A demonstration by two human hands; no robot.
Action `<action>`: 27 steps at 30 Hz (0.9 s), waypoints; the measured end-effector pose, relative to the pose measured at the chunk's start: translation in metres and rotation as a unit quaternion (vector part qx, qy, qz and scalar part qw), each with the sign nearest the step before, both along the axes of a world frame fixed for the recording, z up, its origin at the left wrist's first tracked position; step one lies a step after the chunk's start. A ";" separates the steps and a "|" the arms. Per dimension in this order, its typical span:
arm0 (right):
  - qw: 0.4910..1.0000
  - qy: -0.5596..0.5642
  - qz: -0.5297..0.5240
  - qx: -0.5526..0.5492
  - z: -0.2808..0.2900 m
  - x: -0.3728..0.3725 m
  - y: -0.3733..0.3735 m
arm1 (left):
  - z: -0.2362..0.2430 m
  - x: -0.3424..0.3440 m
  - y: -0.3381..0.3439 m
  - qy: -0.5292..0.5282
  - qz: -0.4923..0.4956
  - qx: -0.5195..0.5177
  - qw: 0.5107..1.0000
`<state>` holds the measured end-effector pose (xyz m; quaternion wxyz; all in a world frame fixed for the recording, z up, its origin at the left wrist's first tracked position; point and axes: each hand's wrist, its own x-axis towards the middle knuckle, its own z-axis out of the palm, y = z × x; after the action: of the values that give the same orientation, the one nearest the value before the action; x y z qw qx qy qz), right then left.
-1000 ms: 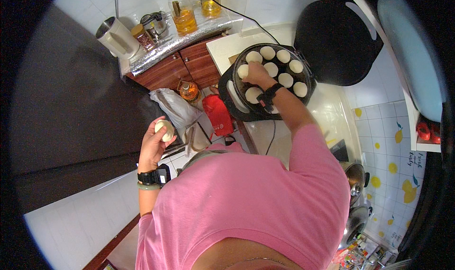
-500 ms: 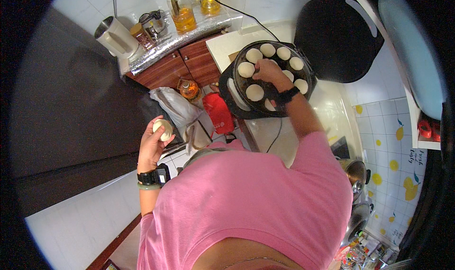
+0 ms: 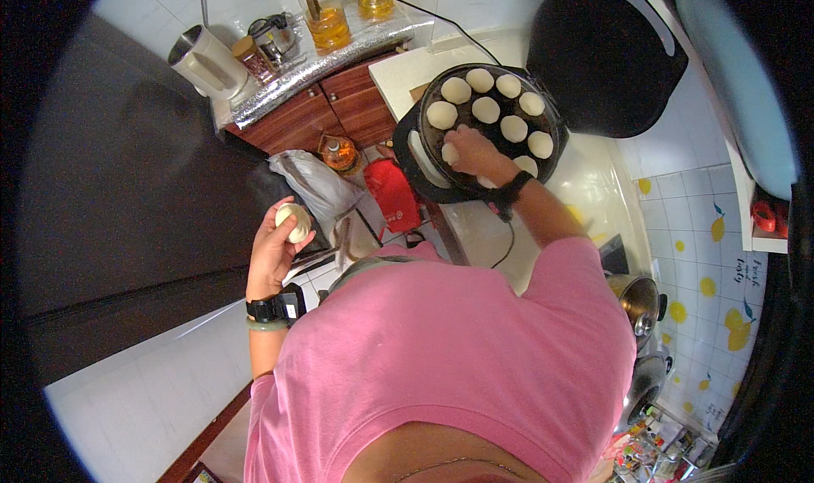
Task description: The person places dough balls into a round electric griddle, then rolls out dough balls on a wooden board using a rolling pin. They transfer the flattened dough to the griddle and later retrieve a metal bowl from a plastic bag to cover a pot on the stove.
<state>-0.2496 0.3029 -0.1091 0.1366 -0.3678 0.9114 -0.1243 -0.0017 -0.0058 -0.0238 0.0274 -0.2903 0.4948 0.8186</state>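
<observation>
My left hand (image 3: pixel 273 244) is closed around a pale, round dough bun (image 3: pixel 292 223), held out at the left, away from the counter. My right hand (image 3: pixel 476 156) reaches down into the round black electric griddle (image 3: pixel 413 118), its fingers curled onto another dough bun (image 3: pixel 449 153) at the near left of the plate. That bun is partly hidden by the fingers. Several more pale buns, such as the middle one (image 3: pixel 486 110), lie spaced over the plate. The hand and wrist cover part of the near side.
The griddle's black lid (image 3: pixel 602 59) stands raised at the right. A dark cord (image 3: pixel 449 21) runs behind. Oil bottles (image 3: pixel 326 21) and a blender jug (image 3: pixel 208 63) stand on the foil-edged shelf. A red bag (image 3: pixel 392 196) hangs below, and a steel pot (image 3: pixel 632 301) sits at the right.
My right hand has moved from the middle of the griddle to the near-left bun, uncovering the middle bun. The left hand still holds its bun, slightly higher.
</observation>
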 end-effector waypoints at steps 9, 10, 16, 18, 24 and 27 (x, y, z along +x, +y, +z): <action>0.999 0.026 -0.033 -0.019 0.001 -0.006 -0.016 | -0.001 0.000 -0.002 0.000 -0.002 0.002 1.000; 0.999 0.030 -0.036 -0.018 0.001 -0.005 -0.015 | -0.001 0.001 -0.002 0.013 -0.010 0.015 1.000; 0.998 0.044 -0.048 -0.017 -0.006 -0.009 -0.013 | 0.000 0.002 -0.003 0.004 -0.003 0.011 1.000; 0.998 0.047 -0.038 -0.019 -0.007 -0.009 -0.013 | 0.000 0.001 -0.003 -0.005 0.004 0.002 1.000; 0.998 0.011 -0.062 -0.003 0.000 -0.007 -0.013 | 0.001 -0.001 -0.004 -0.005 0.001 -0.002 1.000; 0.998 0.022 -0.049 -0.019 0.001 -0.005 -0.011 | -0.002 -0.001 -0.006 -0.001 -0.002 0.002 1.000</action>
<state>-0.2542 0.2923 -0.1081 0.1027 -0.3279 0.9286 -0.1403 -0.0027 -0.0114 -0.0257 0.0305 -0.2898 0.4935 0.8195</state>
